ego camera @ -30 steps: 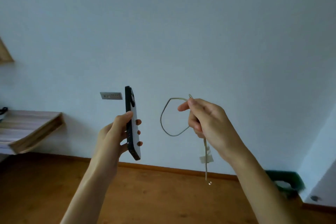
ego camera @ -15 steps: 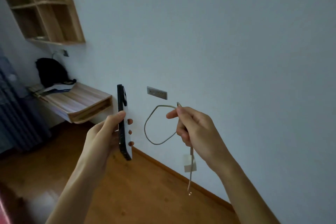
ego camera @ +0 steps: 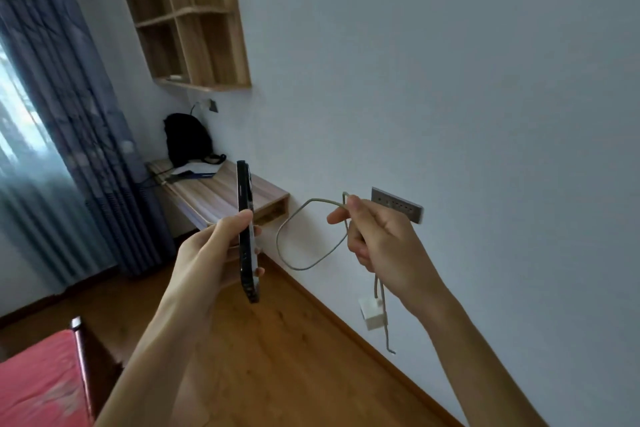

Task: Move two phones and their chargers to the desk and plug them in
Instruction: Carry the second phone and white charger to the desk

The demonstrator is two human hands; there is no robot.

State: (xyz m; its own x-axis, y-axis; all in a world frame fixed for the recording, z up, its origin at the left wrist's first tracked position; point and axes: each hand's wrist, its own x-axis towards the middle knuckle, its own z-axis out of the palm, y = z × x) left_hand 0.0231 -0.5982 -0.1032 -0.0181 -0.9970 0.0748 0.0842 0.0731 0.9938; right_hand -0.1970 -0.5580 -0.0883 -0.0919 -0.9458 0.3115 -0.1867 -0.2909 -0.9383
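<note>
Left hand (ego camera: 214, 246) grips upright phone (ego camera: 246, 232), right hand (ego camera: 381, 239) pinches looped charger cable (ego camera: 304, 236); worktop (ego camera: 221, 194) lies ahead-left, nearer left hand.

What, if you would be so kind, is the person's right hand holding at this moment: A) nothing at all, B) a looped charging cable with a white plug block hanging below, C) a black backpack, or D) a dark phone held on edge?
B: the right hand pinches the looped charging cable, its white plug block dangling below, while the left hand holds the phone.

Wooden desk (ego camera: 221, 194) (wall-mounted), black bag (ego camera: 187, 139), papers (ego camera: 195, 170)
</note>
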